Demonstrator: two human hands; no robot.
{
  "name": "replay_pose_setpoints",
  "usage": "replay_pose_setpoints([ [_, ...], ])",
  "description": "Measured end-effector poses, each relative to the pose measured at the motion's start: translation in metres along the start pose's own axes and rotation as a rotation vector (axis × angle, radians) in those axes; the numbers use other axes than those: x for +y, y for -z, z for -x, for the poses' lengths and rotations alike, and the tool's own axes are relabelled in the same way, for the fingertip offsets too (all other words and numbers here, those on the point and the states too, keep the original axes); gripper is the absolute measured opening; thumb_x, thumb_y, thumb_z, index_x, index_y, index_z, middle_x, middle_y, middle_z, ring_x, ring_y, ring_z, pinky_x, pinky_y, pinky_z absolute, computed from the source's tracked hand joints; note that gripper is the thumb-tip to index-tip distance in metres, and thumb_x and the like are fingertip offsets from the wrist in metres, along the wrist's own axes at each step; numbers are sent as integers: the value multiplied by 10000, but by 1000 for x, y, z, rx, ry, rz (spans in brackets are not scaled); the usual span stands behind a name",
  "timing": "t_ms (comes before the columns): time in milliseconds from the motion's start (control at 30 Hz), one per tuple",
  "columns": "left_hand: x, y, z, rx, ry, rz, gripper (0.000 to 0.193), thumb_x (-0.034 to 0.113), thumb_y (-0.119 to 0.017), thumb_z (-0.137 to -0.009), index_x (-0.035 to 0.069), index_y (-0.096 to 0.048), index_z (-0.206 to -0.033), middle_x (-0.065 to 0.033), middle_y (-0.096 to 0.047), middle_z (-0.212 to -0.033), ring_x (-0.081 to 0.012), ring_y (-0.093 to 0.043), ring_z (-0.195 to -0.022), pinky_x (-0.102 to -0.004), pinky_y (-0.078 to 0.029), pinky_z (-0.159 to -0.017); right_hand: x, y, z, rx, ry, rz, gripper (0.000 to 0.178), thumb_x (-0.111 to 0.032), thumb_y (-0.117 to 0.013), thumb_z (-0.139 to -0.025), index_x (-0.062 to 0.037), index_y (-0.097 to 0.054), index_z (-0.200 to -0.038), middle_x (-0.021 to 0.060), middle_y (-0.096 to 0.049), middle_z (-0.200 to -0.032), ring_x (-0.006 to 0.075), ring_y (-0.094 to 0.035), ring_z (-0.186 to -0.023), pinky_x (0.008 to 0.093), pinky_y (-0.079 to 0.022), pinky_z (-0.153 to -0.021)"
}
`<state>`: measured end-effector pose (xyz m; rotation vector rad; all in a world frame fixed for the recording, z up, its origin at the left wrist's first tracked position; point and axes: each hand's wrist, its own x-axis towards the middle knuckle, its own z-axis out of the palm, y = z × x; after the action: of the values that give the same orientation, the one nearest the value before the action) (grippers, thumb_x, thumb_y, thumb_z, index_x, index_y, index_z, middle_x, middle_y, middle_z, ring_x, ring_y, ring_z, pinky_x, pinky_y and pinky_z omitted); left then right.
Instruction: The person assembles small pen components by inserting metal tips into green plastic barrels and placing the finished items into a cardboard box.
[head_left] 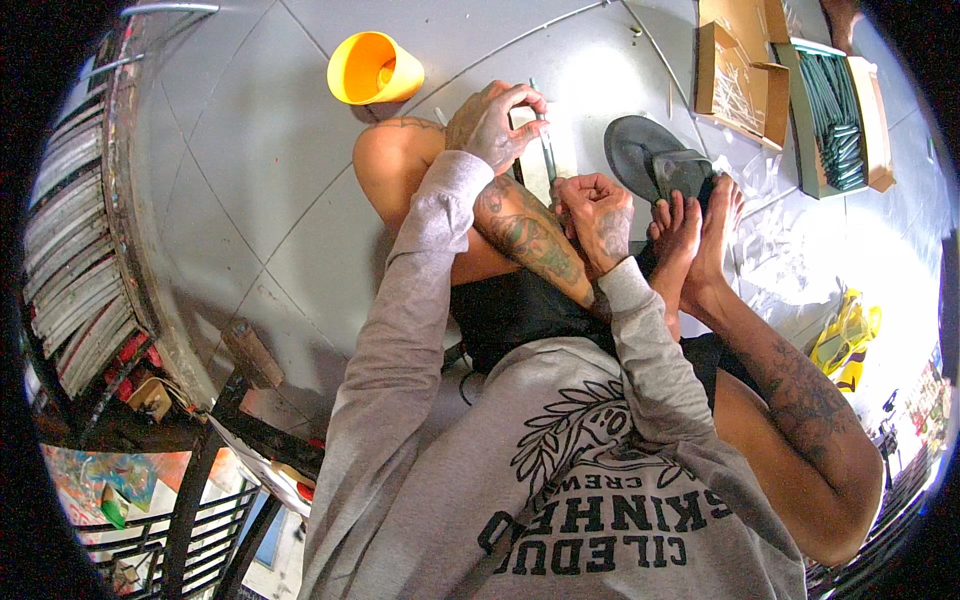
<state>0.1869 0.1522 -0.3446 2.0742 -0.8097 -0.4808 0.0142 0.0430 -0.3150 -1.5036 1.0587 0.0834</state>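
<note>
Grey-tiled floor; right of the yellow plastic cup, my left hand and right hand, nearly closed, pinch a slim grey-green stick.

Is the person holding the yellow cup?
No: the yellow cup is on the grey floor, apart from the left hand and right hand, which are both at a thin stick.

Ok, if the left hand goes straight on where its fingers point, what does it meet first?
Probably the dark sandal, past the slim rod the left hand holds, though depth is unclear.
</note>
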Motion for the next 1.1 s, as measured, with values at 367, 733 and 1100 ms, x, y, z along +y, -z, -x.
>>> replay_pose_setpoints([
  [367,0,10,-8,-136,118,143,428,459,-829,-743,110,-636,-898,-23,-629,-932,-160,-575,-806,-311,-473,-738,-30,10,-24,98,678,366,222,-205,-758,-786,-83,-701,-962,86,-659,-784,284,-663,-699,385,-527,-690],
  [733,-3,12,-12,-119,325,39,458,386,-894,-672,102,-651,-937,1,-677,-818,-147,-629,-728,-310,-512,-716,-67,13,-81,-351,651,430,208,-237,-768,-835,-59,-746,-941,25,-705,-772,77,-583,-680,261,-486,-622],
  [1100,-22,6,-11,-145,259,101,316,347,-842,-720,155,-692,-922,11,-712,-910,-169,-662,-807,-320,-519,-772,-74,16,-108,-493,551,364,187,-262,-729,-844,-99,-769,-924,60,-733,-858,157,-663,-787,331,-530,-768],
])
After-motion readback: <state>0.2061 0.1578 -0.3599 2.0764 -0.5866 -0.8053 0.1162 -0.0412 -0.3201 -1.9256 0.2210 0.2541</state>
